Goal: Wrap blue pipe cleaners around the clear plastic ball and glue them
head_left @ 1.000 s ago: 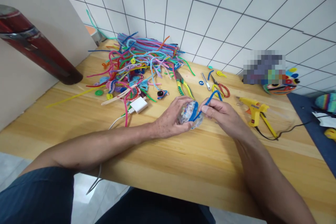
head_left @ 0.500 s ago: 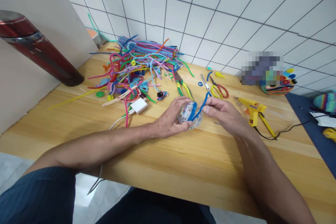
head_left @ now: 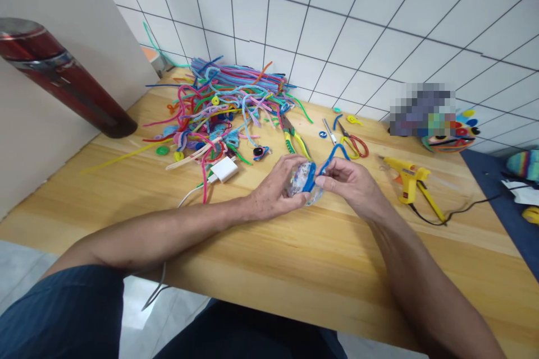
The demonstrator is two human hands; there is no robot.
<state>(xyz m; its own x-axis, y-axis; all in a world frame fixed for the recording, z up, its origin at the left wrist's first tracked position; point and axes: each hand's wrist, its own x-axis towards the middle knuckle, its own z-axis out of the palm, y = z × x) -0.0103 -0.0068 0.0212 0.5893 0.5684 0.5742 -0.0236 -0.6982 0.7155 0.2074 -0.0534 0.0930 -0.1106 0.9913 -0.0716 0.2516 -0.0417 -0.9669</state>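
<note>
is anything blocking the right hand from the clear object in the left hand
Nothing visible does. The right hand, pinching a blue pipe cleaner, is right beside the clear object in the left hand. The pliers and scissors lie beyond the hands, not between them.

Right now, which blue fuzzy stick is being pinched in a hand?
The bent blue stick in the right hand, arching above the fingers. The short blue piece near the scissors lies loose, touched by neither hand.
</note>
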